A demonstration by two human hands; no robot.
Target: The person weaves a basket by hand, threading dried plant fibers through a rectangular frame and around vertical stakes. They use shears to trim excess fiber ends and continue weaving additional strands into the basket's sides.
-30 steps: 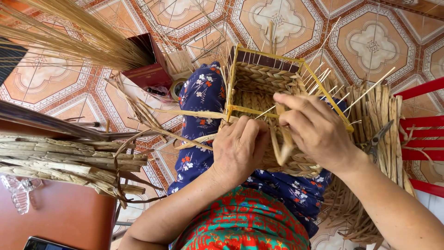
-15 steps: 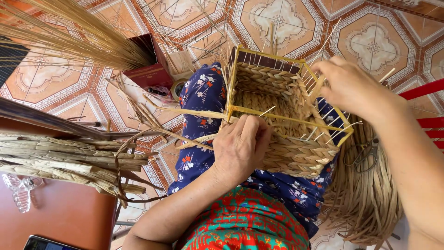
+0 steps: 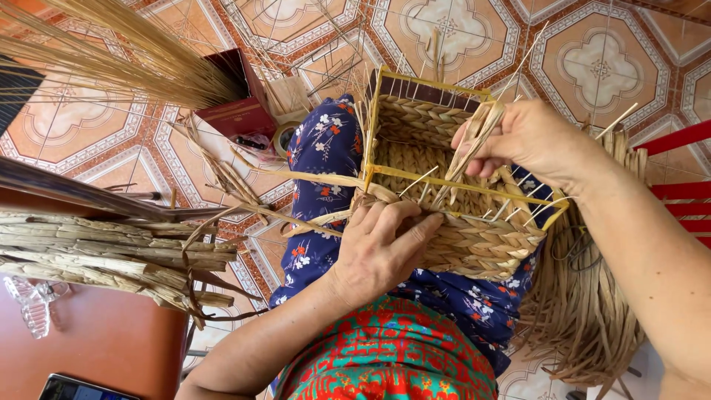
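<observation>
A rectangular woven straw basket (image 3: 474, 244) with a yellow wire frame rests on my lap, which is covered in blue floral cloth. My left hand (image 3: 381, 248) presses against the basket's near side and holds it steady. My right hand (image 3: 529, 141) is raised over the basket's opening and pinches a flat dried straw strand (image 3: 474, 144) that runs down into the weave. Thin upright stakes stick out along the rim.
A bundle of dried straw strips (image 3: 104, 252) lies on a brown table at the left. Thin pale reeds (image 3: 126, 52) fan out at the top left beside a dark red box (image 3: 241, 100). Loose straw (image 3: 585, 311) hangs at the right near a red chair (image 3: 685, 178). The floor is patterned tile.
My right hand left the basket's near side, swung out to the right, then came back over the opening pulling the straw strand up. The left hand stayed on the basket.
</observation>
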